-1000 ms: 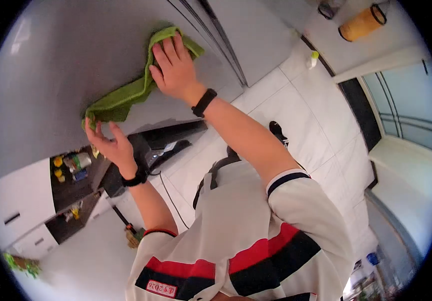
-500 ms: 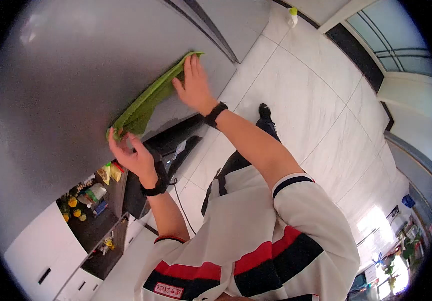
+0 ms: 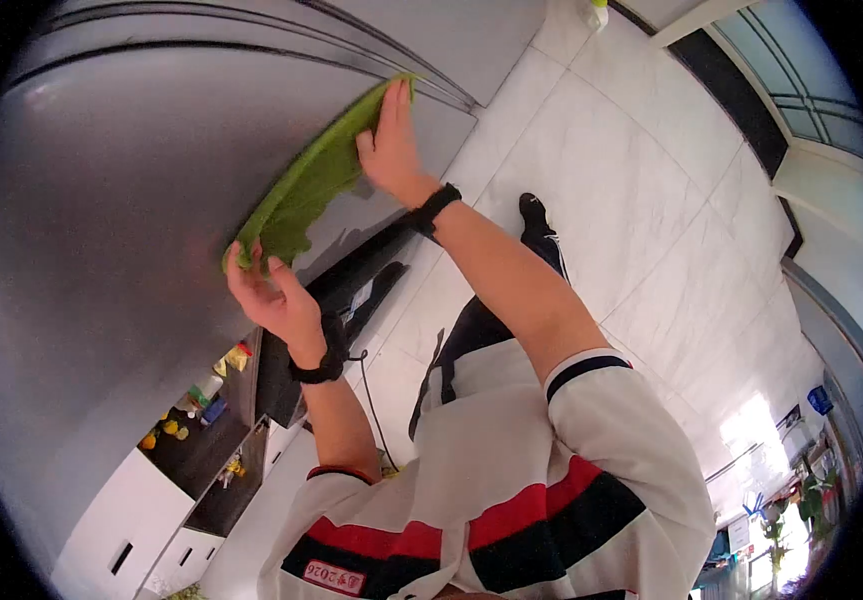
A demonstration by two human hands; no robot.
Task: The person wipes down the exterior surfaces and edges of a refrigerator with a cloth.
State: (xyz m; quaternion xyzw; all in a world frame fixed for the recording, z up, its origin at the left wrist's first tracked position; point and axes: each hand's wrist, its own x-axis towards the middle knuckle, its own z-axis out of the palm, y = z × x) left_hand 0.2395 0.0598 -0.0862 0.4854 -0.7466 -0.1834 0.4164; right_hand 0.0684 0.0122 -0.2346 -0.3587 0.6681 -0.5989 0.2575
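A green cloth [image 3: 296, 190] lies against a smooth grey metallic panel [image 3: 121, 190], stretched slantwise between my two hands. Its lower edge hangs loose in folds. My left hand [image 3: 276, 305] grips the cloth's lower left end, fingertips at its corner and thumb in front. At the upper right end, my right hand [image 3: 391, 150] holds the cloth against the panel, fingers extended along it and thumb apart. Both wrists wear black bands. Part of the cloth is hidden behind my fingers.
Dark curved grooves [image 3: 251, 45] cross the panel above the cloth. Below left are white drawers [image 3: 126, 530] and a dark shelf [image 3: 186, 460] with small items. A black cable [image 3: 371, 410] hangs by my left forearm. Pale tiled floor [image 3: 641, 180] lies to the right.
Both hands and the cloth have moved up the panel, towards the grooves. The view has shifted, so more of the grooves shows. Each hand keeps its end of the cloth.
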